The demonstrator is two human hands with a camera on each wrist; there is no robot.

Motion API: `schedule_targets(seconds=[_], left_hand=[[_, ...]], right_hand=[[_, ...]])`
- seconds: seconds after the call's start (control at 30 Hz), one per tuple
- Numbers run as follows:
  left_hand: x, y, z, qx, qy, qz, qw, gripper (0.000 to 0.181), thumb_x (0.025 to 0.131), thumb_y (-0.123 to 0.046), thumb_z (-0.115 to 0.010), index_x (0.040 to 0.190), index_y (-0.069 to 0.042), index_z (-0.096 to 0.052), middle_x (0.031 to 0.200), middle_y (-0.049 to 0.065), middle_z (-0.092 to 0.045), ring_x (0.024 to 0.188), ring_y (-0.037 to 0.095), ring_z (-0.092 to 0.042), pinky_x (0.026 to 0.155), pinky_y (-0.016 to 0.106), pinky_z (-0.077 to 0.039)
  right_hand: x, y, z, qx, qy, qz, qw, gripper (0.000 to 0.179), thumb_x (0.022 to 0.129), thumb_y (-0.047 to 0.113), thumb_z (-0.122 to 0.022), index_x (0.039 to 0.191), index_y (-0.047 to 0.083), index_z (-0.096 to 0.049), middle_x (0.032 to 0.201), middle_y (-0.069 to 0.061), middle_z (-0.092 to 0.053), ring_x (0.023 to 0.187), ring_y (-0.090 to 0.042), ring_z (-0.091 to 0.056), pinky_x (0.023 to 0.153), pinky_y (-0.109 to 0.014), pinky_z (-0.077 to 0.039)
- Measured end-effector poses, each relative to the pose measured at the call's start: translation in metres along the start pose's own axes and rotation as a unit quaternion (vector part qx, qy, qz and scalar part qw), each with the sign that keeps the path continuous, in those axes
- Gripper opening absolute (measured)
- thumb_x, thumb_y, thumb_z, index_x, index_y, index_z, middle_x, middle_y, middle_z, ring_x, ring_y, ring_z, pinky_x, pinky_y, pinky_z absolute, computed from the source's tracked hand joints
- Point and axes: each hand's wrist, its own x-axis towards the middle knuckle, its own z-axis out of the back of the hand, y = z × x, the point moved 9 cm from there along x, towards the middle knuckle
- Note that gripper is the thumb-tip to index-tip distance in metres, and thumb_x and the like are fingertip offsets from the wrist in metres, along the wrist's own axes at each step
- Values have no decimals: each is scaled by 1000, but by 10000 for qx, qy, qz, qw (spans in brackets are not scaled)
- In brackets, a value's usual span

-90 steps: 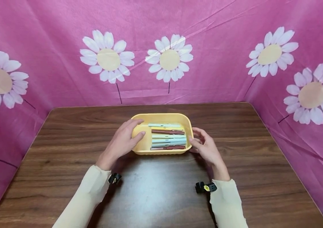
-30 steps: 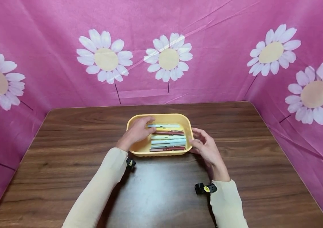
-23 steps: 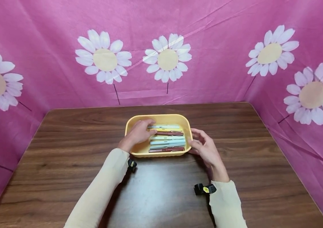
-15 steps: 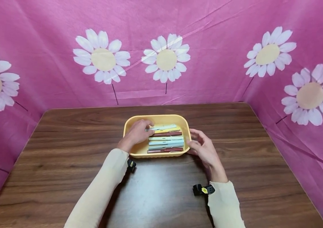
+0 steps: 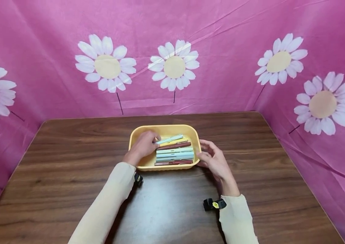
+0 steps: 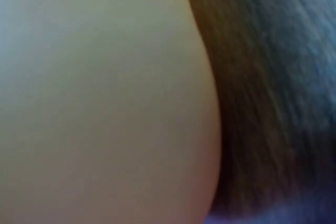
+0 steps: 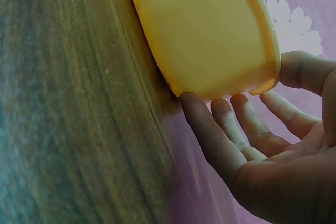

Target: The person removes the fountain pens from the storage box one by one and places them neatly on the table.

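Presently, left hand (image 5: 143,145): reaches inside the tray from its left end; thumb and fingers close in a narrow pinch on the near-left end of a pale-blue pen; keep the pinch light and at the tip, so that neighbouring pens are not dragged.

Pale-blue pen (image 5: 172,138): lies farthest back in the row, its right end slanted away from the person; guide it by the held end, and watch the free end against the far wall.

Yellow pen (image 5: 175,142) and brown pen (image 5: 175,146): slant just in front of it; best left undisturbed, as they probably roll or slide easily.

Near pens: pale green (image 5: 175,150), pale blue and dark red (image 5: 176,163), side by side, nearly level.

Yellow tray (image 5: 166,130): rests on the wooden table (image 5: 68,169), open side up.

Right hand (image 5: 218,164): fingers bent against the outer right end wall, thumb at the rim; a steady, gentle hold suits, enough to stop the tray sliding.

Hidden: the pinched pen tip, covered by the left fingers; whether that end is raised cannot be told; left wrist view shows blurred skin and table only; right wrist view shows no pens.
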Motion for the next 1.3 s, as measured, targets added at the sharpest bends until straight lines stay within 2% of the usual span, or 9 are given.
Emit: schedule_targets(seconds=[0.17,0.33,0.57,0.8,0.93,1.17,1.3], left_hand=[[-2,2,2,-281,-116,23,9995,13,88,-5,-77,101,-3,-77,97,8,-73,92,22,-67,87,38,-53],[-3,0,8,-654,-361,27,9972,9,87,-8,-80,94,-4,-77,87,5,-73,83,19,-67,79,37,-54],[-4,0,16,-606,-740,88,9954,5,86,-8,-82,88,-5,-79,86,5,-75,80,19,-68,77,36,-55],[-7,1,23,-765,-937,94,9926,5,85,-8,-82,87,-4,-80,87,5,-76,80,18,-67,75,36,-55],[-9,4,27,-938,-974,239,9905,7,85,-11,-83,91,-7,-81,90,4,-76,85,20,-69,80,37,-55],[-14,9,38,-1158,-1097,530,9858,10,89,-14,-80,97,-8,-81,100,6,-77,104,26,-68,93,43,-52],[-16,11,42,-1256,-1149,649,9833,11,89,-15,-80,98,-8,-80,102,7,-76,107,27,-67,94,44,-51]], right_hand=[[1,-2,-1,24,15,-4,10000,53,95,-11,-57,146,-4,-42,138,-29,-45,103,-21,-64,79,-38,-60],[1,-3,-1,-2,-6,-3,10000,53,95,-11,-57,146,-4,-42,139,-30,-46,103,-22,-64,78,-37,-60],[1,-1,0,-44,-35,-8,10000,53,95,-10,-58,146,-3,-43,138,-30,-47,102,-21,-64,78,-38,-60],[0,-1,1,-44,-43,-33,10000,52,96,-9,-58,146,-3,-43,137,-29,-47,104,-22,-64,79,-37,-60],[-1,0,1,-56,31,24,10000,52,97,-8,-58,146,-3,-43,138,-30,-47,106,-24,-64,80,-40,-60],[1,-1,1,-98,80,16,9999,52,97,-7,-59,147,-1,-43,138,-28,-47,109,-28,-62,80,-40,-59],[1,0,1,-58,76,12,10000,53,97,-7,-59,147,-1,-43,139,-28,-47,109,-28,-62,80,-41,-59]])
